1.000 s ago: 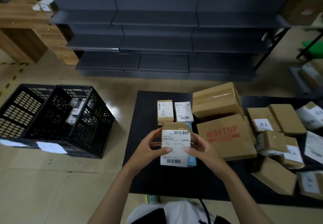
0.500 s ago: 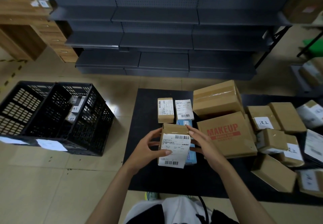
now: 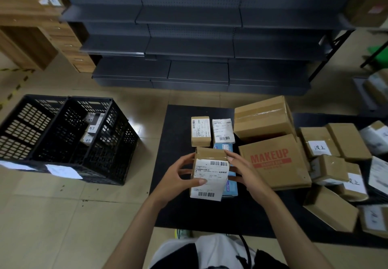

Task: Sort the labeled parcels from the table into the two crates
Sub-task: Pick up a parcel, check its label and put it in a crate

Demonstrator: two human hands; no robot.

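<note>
I hold a small brown parcel [image 3: 210, 172] with a white barcode label above the black table [image 3: 178, 126]. My left hand [image 3: 178, 176] grips its left side, thumb across the label. My right hand [image 3: 241, 170] lies along its right edge with fingers nearly straight, one fingertip on the top corner. Two black crates stand on the floor to the left: the left crate [image 3: 23, 121] and the right crate [image 3: 100, 142], which holds a few labeled parcels. More parcels lie on the table, among them a MAKEUP box [image 3: 273, 161] and two small labeled parcels [image 3: 200, 131] behind my hands.
A blue-and-white box [image 3: 230, 186] lies under the held parcel. Several taped brown parcels [image 3: 331, 163] pile up at the table's right. Dark grey shelving [image 3: 189, 48] stands behind the table. A wooden cabinet [image 3: 31, 37] is at the far left. Tiled floor separates table and crates.
The parcel has tilted slightly and drifted left. My right hand has loosened from gripping its side to resting along its right edge. My left hand keeps its hold.
</note>
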